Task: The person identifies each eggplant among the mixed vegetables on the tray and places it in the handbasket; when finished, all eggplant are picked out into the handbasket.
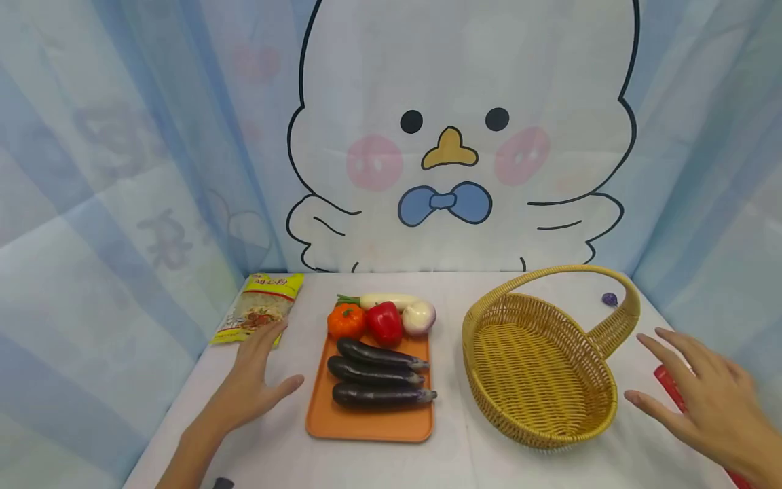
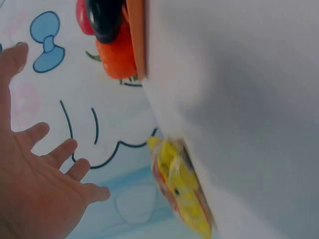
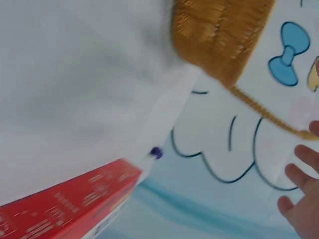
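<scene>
Left hand: the person's left hand (image 1: 250, 390), held above the left part of the worktop (image 1: 452, 435), fingers extended, thumb spread away from them; it holds nothing.
Right hand: the person's right hand (image 1: 711, 401), above the right edge, fingers and thumb likewise spread, the grip free of any object.
Yellow packet (image 1: 259, 309): flat in the far left corner of the worktop, just beyond the left fingertips; the left wrist view shows hand and packet apart.
Orange tray (image 1: 366, 428): left of the worktop's middle, to the right of the left hand.
Eggplants (image 1: 379, 395): three, dark and glossy, side by side across the middle of the tray, stem ends towards its right edge.
Far end of tray: an orange pumpkin (image 1: 346, 322) at the left corner, a red pepper (image 1: 385, 324) beside it, a white round vegetable (image 1: 419, 318) at the right corner, and a long white radish (image 1: 387, 300) behind.
Wicker basket (image 1: 525, 373): right of the tray, its arched handle upright; the right hand is near, not touching.
Red box (image 3: 75, 199): along the right edge, partly hidden by the right hand in the head view.
Purple object (image 1: 609, 299): small, near the far right corner.
</scene>
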Demonstrator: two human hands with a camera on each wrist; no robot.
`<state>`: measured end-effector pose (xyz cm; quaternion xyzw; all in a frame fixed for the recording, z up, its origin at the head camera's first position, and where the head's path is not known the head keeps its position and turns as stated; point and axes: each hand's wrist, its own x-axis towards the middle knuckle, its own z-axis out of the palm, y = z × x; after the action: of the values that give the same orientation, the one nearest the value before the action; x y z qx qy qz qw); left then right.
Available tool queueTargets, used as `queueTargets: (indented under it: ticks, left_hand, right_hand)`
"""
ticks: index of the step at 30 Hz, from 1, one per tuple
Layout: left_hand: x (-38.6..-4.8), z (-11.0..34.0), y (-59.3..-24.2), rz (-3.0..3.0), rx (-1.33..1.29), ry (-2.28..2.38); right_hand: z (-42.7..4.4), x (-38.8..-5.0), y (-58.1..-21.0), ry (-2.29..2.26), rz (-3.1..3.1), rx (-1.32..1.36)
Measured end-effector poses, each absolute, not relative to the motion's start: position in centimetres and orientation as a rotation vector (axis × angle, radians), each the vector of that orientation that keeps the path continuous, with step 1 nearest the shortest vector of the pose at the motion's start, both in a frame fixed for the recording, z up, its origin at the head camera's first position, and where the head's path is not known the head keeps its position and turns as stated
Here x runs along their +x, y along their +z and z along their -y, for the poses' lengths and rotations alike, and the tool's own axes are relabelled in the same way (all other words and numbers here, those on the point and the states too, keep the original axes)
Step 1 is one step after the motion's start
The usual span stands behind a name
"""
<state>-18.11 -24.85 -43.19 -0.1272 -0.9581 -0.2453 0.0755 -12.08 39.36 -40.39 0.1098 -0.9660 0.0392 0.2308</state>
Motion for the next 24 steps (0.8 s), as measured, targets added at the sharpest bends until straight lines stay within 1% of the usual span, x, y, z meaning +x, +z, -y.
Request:
queueTargets:
  ticks: [2,6,9,13,18,21,24]
  left_hand:
    - [-18.5,24.0,-43.4,2.857,-0.355,-0.867]
    - [-19.3,22.6,-44.0,2.824,-0.304,-1.099]
    - [-19.7,22.0,-44.7,2.790,-0.248,-1.208]
    - [-19.9,21.7,-45.8,2.795,-0.091,-1.331]
    - [-19.9,21.6,-47.0,2.875,0.063,-1.437]
    - [-19.8,21.5,-47.2,2.903,0.105,-1.482]
    - [-19.8,21.5,-47.4,2.926,0.106,-1.528]
  right_hand:
    - [-38.0,-12.0,-39.2,0.168,2.541,0.391]
    - [-34.7,-11.8,-37.1,0.304,2.213,0.656]
    - [-31.2,-11.3,-35.8,0.388,2.084,0.789]
    - [-25.9,-10.1,-34.8,0.585,2.041,0.914]
    - [-20.9,-10.0,-35.9,0.831,2.021,1.070]
    - [-18.7,-10.3,-37.5,0.951,2.152,1.036]
    - [-16.7,-10.7,-39.1,1.079,2.319,0.935]
